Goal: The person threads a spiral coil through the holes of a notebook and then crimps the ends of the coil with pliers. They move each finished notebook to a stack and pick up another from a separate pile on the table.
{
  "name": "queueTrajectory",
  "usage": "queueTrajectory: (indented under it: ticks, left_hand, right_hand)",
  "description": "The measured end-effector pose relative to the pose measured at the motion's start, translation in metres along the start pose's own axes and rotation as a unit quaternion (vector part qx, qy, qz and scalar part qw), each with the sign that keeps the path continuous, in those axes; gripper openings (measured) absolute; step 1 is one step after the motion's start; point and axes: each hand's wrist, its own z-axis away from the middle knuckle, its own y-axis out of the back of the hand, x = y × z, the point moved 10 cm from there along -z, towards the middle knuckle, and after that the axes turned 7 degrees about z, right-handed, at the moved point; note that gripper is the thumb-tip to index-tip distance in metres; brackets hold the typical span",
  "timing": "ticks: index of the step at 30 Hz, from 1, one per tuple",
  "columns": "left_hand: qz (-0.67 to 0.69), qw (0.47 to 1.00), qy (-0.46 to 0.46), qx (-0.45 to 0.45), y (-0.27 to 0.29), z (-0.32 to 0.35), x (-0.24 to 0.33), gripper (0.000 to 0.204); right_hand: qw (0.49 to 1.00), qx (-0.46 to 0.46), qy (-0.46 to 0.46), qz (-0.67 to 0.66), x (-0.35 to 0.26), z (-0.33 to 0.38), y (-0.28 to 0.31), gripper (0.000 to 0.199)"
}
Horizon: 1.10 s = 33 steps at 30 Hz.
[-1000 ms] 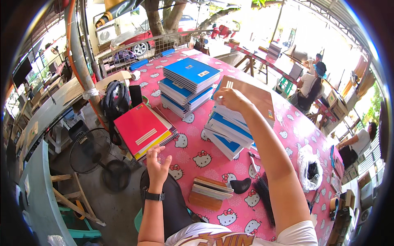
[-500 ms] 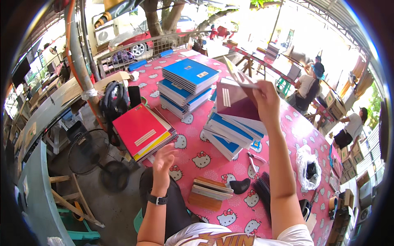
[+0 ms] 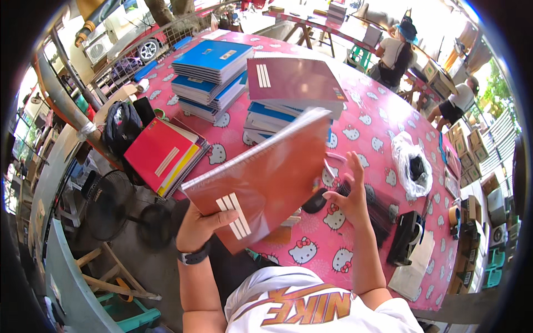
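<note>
Left hand grips one brown glossy spiral-bound notebook; right hand, at its three o'clock, spread open. Three notebook stacks at twelve.

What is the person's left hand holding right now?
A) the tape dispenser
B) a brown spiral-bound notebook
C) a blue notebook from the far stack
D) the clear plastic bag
B: the left hand grips the lower edge of a brown spiral-bound notebook, lifted above the pink table, while the right hand is open beside it.
</note>
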Motion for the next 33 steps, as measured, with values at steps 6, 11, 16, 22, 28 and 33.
queueTrajectory:
  ticks: [6,11,16,22,28,33]
  left_hand:
    - [-0.128,0.957,-0.108,-0.238,-0.044,-0.023,0.028,0.021]
    - [-0.165,0.961,-0.066,-0.211,-0.033,-0.034,0.009,0.016]
    - [-0.112,0.969,-0.089,-0.202,-0.030,-0.028,0.003,0.017]
    - [-0.112,0.973,-0.097,-0.175,-0.024,-0.019,0.004,0.018]
    - [-0.185,0.976,-0.042,-0.106,-0.015,-0.023,-0.015,0.020]
    - [-0.234,0.969,-0.058,0.056,0.051,-0.053,-0.053,0.049]
  right_hand:
    - [0.953,-0.209,-0.174,-0.133,0.060,0.058,-0.038,0.019]
    - [0.983,-0.161,-0.005,-0.090,0.039,0.060,-0.028,0.020]
    - [0.986,-0.152,0.056,-0.031,0.025,0.055,-0.024,0.023]
    - [0.984,-0.167,0.059,-0.005,0.024,0.058,-0.025,0.022]
    - [0.985,-0.166,0.007,-0.043,0.052,0.071,-0.032,0.020]
    - [0.988,-0.143,-0.045,-0.026,0.071,0.095,-0.082,0.022]
